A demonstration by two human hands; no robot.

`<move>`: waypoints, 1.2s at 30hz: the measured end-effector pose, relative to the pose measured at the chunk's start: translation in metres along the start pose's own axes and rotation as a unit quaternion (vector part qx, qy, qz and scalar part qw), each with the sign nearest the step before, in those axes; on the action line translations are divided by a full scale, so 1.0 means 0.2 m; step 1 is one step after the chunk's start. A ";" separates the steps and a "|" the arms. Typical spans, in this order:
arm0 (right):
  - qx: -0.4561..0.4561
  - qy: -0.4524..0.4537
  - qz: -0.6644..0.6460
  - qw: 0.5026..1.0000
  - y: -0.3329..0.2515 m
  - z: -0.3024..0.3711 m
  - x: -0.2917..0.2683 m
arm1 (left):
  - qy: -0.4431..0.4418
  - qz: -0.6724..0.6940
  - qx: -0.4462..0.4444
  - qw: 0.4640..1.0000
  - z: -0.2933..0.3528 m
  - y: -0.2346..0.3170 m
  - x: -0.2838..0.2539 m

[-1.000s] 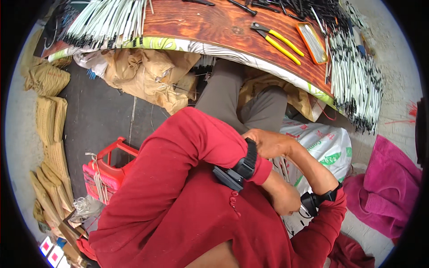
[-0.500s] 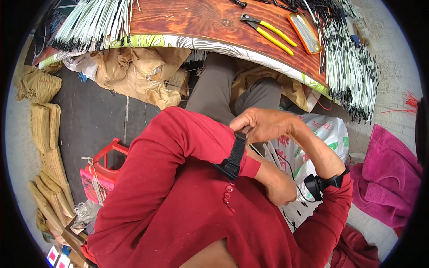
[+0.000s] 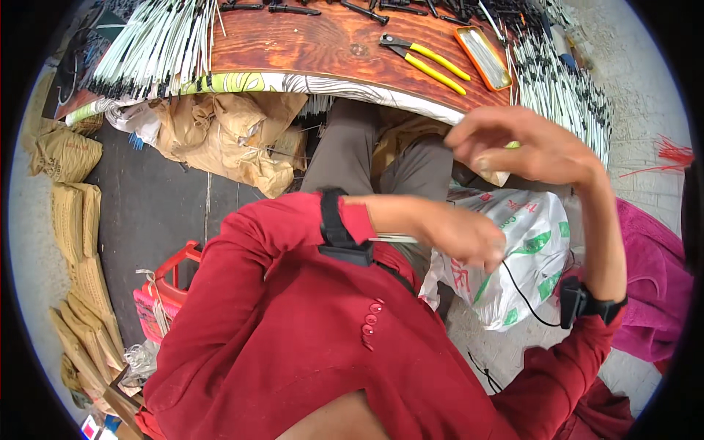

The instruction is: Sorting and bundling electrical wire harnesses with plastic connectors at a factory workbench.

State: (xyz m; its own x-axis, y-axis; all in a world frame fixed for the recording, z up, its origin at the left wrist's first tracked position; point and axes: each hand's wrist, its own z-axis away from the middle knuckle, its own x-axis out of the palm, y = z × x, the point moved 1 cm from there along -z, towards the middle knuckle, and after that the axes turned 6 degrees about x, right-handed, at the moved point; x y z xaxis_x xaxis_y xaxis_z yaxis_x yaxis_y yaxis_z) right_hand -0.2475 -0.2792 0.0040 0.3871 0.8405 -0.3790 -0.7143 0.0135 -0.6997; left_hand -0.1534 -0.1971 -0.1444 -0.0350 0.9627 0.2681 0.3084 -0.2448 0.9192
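My left hand [image 3: 466, 236] reaches across my lap beside a white plastic bag [image 3: 524, 238] with red and green print. Its fingers are curled closed and somewhat blurred; what they hold is hidden. Thin white strips [image 3: 394, 238] stick out below the left wrist. A black cord [image 3: 524, 297] runs from beside the left fingers to the black wrist device [image 3: 576, 302] on my right arm. My right hand [image 3: 528, 144] is raised near the table edge, fingers curved and apart from the thumb, with nothing visible in it.
On the wooden table [image 3: 293, 44] lie yellow-handled pliers [image 3: 433, 66], an orange tray [image 3: 484, 59] of white strips, black parts [image 3: 367, 12] and bundles of white strips with black ends [image 3: 158, 51]. Brown paper bags [image 3: 235, 139] sit underneath. A red stool [image 3: 172, 282] stands left, a magenta towel [image 3: 653, 286] right.
My right hand has risen from beside my left forearm toward the table edge and opened. The left forearm and hand have moved up and become level. The view has shifted slightly.
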 end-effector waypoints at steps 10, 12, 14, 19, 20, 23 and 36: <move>-0.223 0.303 -0.108 0.920 -0.02 0.43 0.11 | 0.169 0.389 0.099 0.900 0.24 0.52 -0.56; -0.236 0.269 -0.044 0.933 0.01 0.28 0.29 | 0.144 0.458 0.187 0.857 0.26 0.58 -0.61; -0.297 0.245 0.052 0.921 0.04 0.09 0.45 | 0.137 0.482 0.232 0.834 0.31 0.61 -0.65; -0.255 0.272 -0.009 0.928 0.04 -0.04 0.71 | 0.156 0.505 0.279 0.801 0.33 0.60 -0.70; -0.209 0.307 0.010 0.929 0.04 -0.03 0.74 | 0.176 0.488 0.281 0.808 0.33 0.59 -0.69; -0.112 0.378 0.046 0.918 0.03 -0.05 0.83 | 0.209 0.465 0.292 0.809 0.32 0.62 -0.67; -0.263 0.370 -0.267 0.850 0.16 -0.50 0.77 | 0.266 0.501 0.377 0.732 0.28 0.74 -0.64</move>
State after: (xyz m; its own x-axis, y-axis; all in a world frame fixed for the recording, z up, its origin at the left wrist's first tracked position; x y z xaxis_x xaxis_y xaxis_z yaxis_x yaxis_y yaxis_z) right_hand -0.1522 -0.2037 -0.1368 0.9742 0.2166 -0.0633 -0.0373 -0.1221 -0.9918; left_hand -0.0491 -0.3506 -0.0588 0.2657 0.1130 0.9574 0.8625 -0.4715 -0.1837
